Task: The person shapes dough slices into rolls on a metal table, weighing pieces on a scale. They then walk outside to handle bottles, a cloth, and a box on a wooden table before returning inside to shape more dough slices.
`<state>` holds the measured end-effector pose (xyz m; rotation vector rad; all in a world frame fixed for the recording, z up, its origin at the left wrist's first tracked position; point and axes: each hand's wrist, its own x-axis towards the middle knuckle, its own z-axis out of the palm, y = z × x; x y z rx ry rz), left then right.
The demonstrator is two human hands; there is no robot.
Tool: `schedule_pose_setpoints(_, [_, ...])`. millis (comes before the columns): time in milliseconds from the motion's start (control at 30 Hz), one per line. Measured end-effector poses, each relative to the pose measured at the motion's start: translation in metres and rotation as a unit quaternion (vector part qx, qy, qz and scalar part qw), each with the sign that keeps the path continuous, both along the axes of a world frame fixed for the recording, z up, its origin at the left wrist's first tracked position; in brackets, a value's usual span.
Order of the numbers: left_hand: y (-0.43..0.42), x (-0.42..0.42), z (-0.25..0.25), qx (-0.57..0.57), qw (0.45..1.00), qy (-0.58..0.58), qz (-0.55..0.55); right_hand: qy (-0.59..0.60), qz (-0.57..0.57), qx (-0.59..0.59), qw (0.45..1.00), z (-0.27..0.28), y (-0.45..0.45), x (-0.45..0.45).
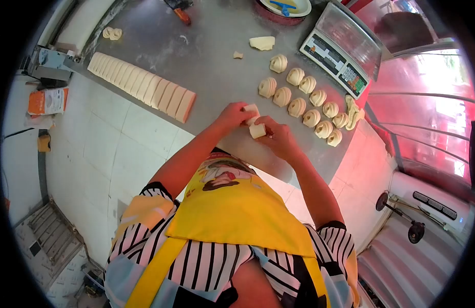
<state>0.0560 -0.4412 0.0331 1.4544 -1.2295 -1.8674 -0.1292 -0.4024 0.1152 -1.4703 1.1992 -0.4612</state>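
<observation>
A piece of pale dough [257, 131] is pinched between my two hands near the front edge of the metal table [206, 56]. My left hand [233, 116] has its fingers closed on the upper left end of the dough. The fingers of my right hand [276, 135] are closed on its lower right part. Left of my hands lies a long row of sliced dough [140, 82]. On the right stand several shaped, coiled dough pieces [297, 107] in slanting rows. A flat dough piece [262, 43] and a small scrap [238, 55] lie beyond my hands.
A digital scale [330, 56] stands at the right back, with a dough strip [353, 112] below it. A bowl [285, 7] sits at the back edge. An orange-handled tool [182, 15] and a small twisted dough piece [112, 34] are at the back left.
</observation>
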Motion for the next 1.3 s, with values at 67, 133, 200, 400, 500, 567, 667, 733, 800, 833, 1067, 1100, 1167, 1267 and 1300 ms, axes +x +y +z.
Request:
schedule_pose_setpoints(67, [0.003, -0.006, -0.022, -0.049, 0.99, -0.067, -0.115, 0.006, -0.047, 0.014, 0.999, -0.003, -0.005, 0.001])
schedule_pose_setpoints(133, [0.014, -0.014, -0.013, -0.128, 0.963, -0.117, -0.208, 0.025, -0.113, 0.01, 0.993, -0.018, -0.02, -0.006])
schedule_pose_setpoints(200, [0.022, -0.019, 0.02, -0.251, 0.917, -0.154, -0.271, -0.043, -0.172, 0.082, 0.981, -0.049, -0.029, -0.011])
schedule_pose_setpoints(400, [0.035, -0.014, -0.008, -0.182, 0.983, 0.01, -0.005, -0.201, -0.264, 0.375, 0.866, -0.061, -0.022, 0.005])
schedule_pose_setpoints(500, [0.03, -0.007, -0.019, -0.21, 0.977, -0.046, 0.001, -0.273, -0.263, 0.416, 0.827, -0.066, -0.023, 0.008])
schedule_pose_setpoints(567, [0.025, -0.006, -0.015, -0.285, 0.957, -0.061, -0.009, -0.28, -0.269, 0.422, 0.819, -0.073, -0.023, 0.007])
schedule_pose_setpoints(667, [0.021, -0.004, -0.01, -0.307, 0.95, -0.058, -0.024, -0.263, -0.3, 0.427, 0.811, -0.083, -0.023, 0.005])
schedule_pose_setpoints(733, [0.016, -0.008, -0.013, -0.273, 0.962, -0.003, -0.006, -0.253, -0.326, 0.426, 0.805, -0.081, -0.024, 0.006])
schedule_pose_setpoints(800, [0.014, -0.013, -0.016, -0.209, 0.973, 0.093, 0.041, -0.276, -0.308, 0.447, 0.793, -0.082, -0.025, 0.0])
schedule_pose_setpoints(833, [0.011, -0.012, -0.017, -0.155, 0.982, 0.108, 0.019, -0.288, -0.298, 0.457, 0.787, -0.083, -0.025, -0.002])
schedule_pose_setpoints(1067, [-0.021, -0.009, -0.012, -0.121, 0.975, -0.029, -0.182, -0.199, -0.244, 0.439, 0.841, -0.079, -0.018, -0.012])
schedule_pose_setpoints(1100, [-0.023, -0.01, -0.011, -0.11, 0.977, -0.029, -0.183, -0.233, -0.243, 0.43, 0.838, -0.08, -0.017, -0.014])
schedule_pose_setpoints(1167, [-0.029, -0.012, -0.017, -0.162, 0.965, -0.048, -0.202, -0.279, -0.231, 0.404, 0.84, -0.088, -0.016, -0.02])
schedule_pose_setpoints(1267, [-0.034, -0.016, -0.058, -0.26, 0.934, -0.11, -0.217, -0.259, -0.186, 0.346, 0.882, -0.121, -0.015, -0.028])
schedule_pose_setpoints(1300, [-0.034, -0.017, -0.062, -0.295, 0.92, -0.136, -0.219, -0.216, -0.163, 0.319, 0.908, -0.125, -0.016, -0.027])
